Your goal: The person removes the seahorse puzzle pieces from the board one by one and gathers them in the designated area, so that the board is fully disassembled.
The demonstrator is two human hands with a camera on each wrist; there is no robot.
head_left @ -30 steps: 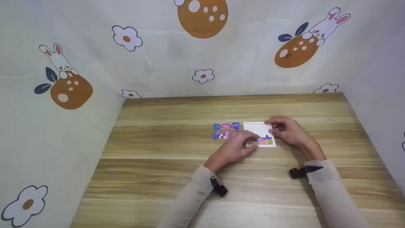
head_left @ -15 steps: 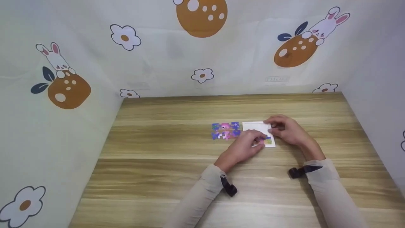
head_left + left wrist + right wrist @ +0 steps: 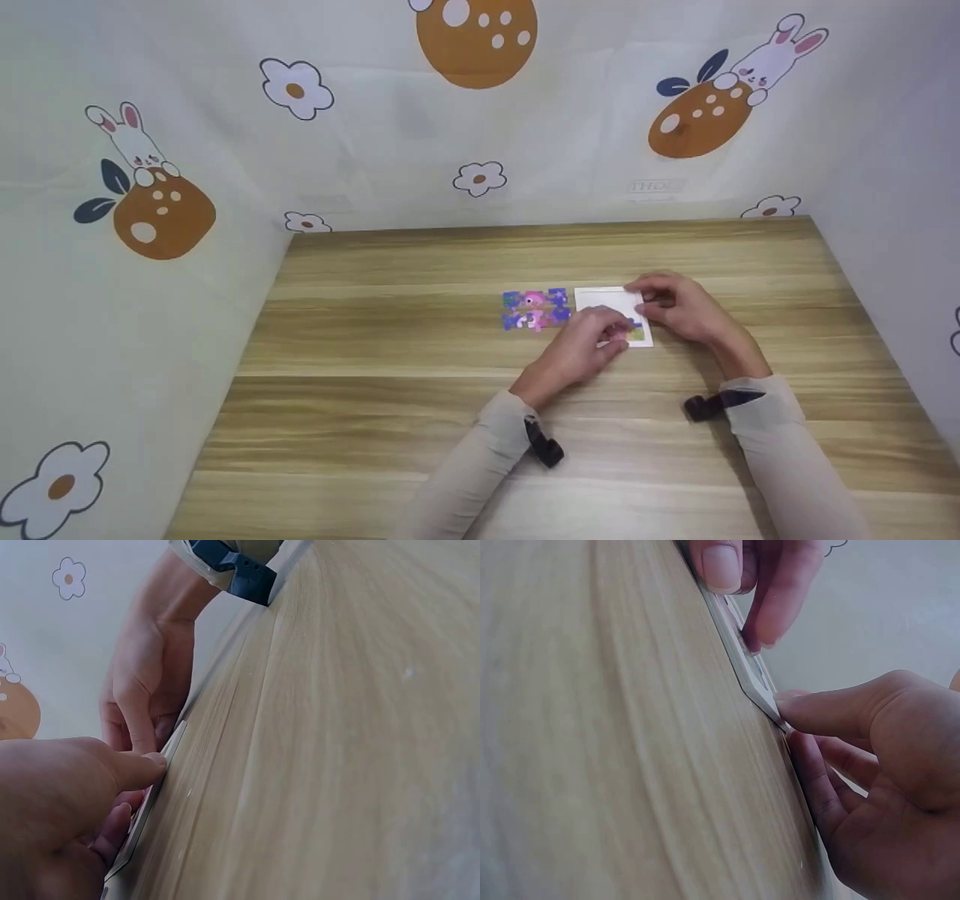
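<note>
A white puzzle frame (image 3: 598,295) lies flat on the wooden table. Inside its near edge are colourful pieces (image 3: 637,332) in pink, blue and green, partly covered by my left hand (image 3: 576,346). That hand's thumb is at the frame's near rim, the other fingers bent down over the pieces; whether they pinch one I cannot tell. My right hand (image 3: 686,311) holds the frame's right side between thumb and fingers, as the right wrist view shows at the frame's corner (image 3: 761,696). Left of the frame, several loose jigsaw pieces (image 3: 533,300) lie in two rows.
The wooden tabletop (image 3: 390,337) extends around the frame and meets pale fabric walls (image 3: 405,150) printed with rabbits, oranges and flowers. A black wrist-worn device (image 3: 546,444) sits on the left sleeve and another device (image 3: 703,409) on the right.
My left hand has shifted right over the near part of the frame, showing more of the loose pieces; it barely moves in the last half second. My right hand stays at the frame's side.
</note>
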